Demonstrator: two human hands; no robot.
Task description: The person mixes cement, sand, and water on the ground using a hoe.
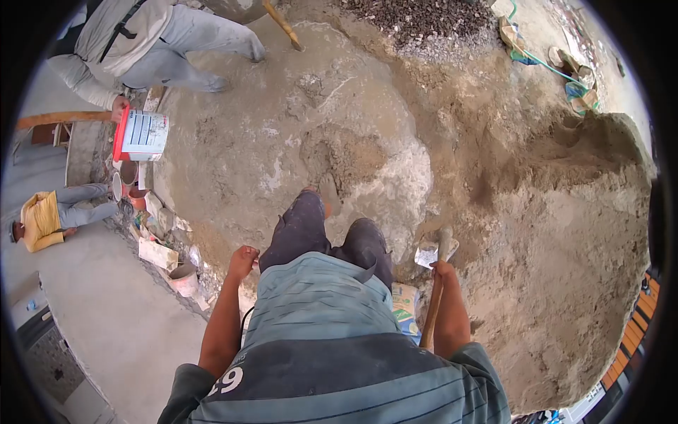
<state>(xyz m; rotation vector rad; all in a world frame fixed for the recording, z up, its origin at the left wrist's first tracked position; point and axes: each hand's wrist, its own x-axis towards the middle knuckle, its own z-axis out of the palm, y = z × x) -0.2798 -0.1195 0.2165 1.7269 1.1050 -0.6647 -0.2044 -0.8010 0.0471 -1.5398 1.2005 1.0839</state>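
My right hand (443, 268) is wrapped around the wooden handle of a hoe (433, 304), low at my right side. The hoe's metal blade (426, 254) shows beside the handle's far end, close to the sand. On the other side, my left hand (244, 260) hangs by my thigh with fingers curled in and nothing visible in them. Wet grey mortar mix (261, 134) spreads over the ground ahead of me. My legs stand at its near edge, and one foot is partly hidden by the mix.
A large sand heap (537, 261) rises on the right, with dark gravel (431, 21) at the top. At upper left, a co-worker (169, 42) holds a white-and-red bucket (145, 134). Another person (53, 215) is farther left. Buckets (185, 280) and rubble line the left edge.
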